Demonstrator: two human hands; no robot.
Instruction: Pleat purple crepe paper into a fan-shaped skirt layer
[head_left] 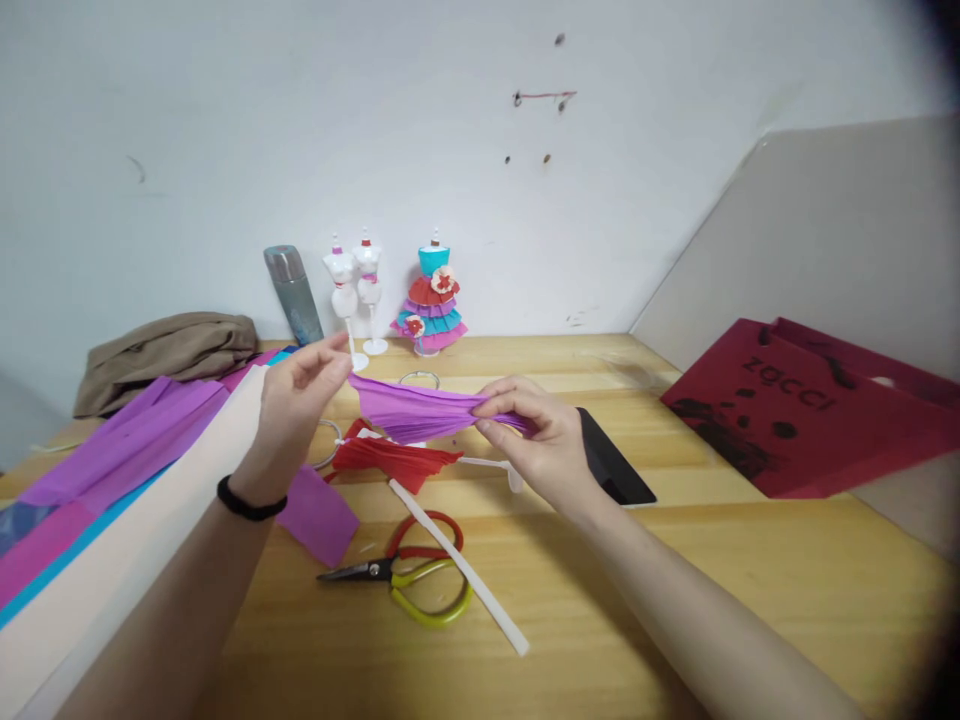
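A pleated purple crepe paper strip (412,410) stretches between my hands above the table. My right hand (536,430) pinches its gathered folds between thumb and fingers. At the strip's upper left corner is my left hand (300,395), thumb and fingertips close together at the paper; it wears a black wristband. Below the strip lies red pleated crepe paper (397,460), with a white stem and base (514,478) beside it, partly hidden. Scissors (427,570) with one red and one yellow handle rest nearer me, a narrow white strip (465,575) across them. A small purple paper piece (322,515) lies under my left wrist.
Two white mini mannequins (367,275) and a ruffled one (433,300) stand by the wall, near a flask (292,295). Coloured paper sheets (142,450) and brown cloth (172,350) lie left. A black flat device (611,460) and red bag (810,410) are right.
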